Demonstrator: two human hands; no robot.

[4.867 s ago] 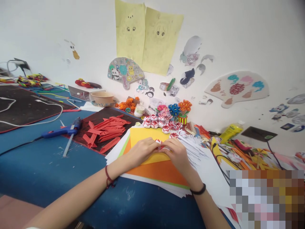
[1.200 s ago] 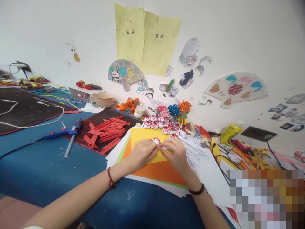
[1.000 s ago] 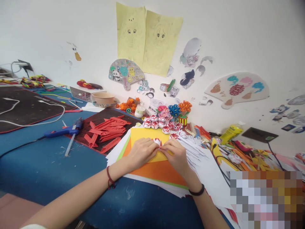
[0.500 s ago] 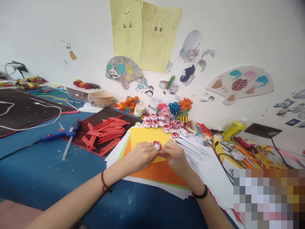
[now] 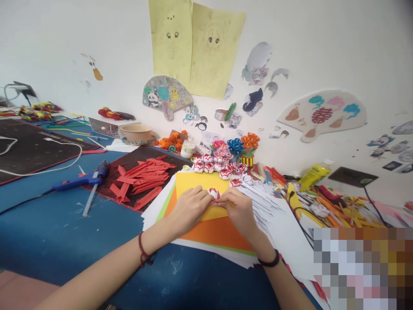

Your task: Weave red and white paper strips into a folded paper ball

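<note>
Between my hands is a small red and white folded paper flower (image 5: 213, 193), held above the stacked coloured paper. My left hand (image 5: 195, 204) pinches its left side, fingers closed. From the right, my right hand (image 5: 237, 207) grips its lower edge with thumb and fingertips pressed together; the fingers cover part of the flower. Below lie a yellow sheet (image 5: 187, 181) and an orange sheet (image 5: 209, 234). Behind the hands sit several finished-looking red and white paper flowers (image 5: 225, 173). White folded paper strips (image 5: 263, 202) fan out beside my right hand.
Red folded paper strips (image 5: 145, 178) lie on a dark mat at left, near a blue glue gun (image 5: 93, 176) with its cord. A round bowl (image 5: 137, 134) and a small jar (image 5: 187, 149) stand by the wall. Yellow bottle (image 5: 315, 174) and paper scraps (image 5: 351, 211) crowd the right.
Both hands keep hold of the paper flower, which sits slightly higher in view. The right hand's fingers have shifted a little along its lower edge.
</note>
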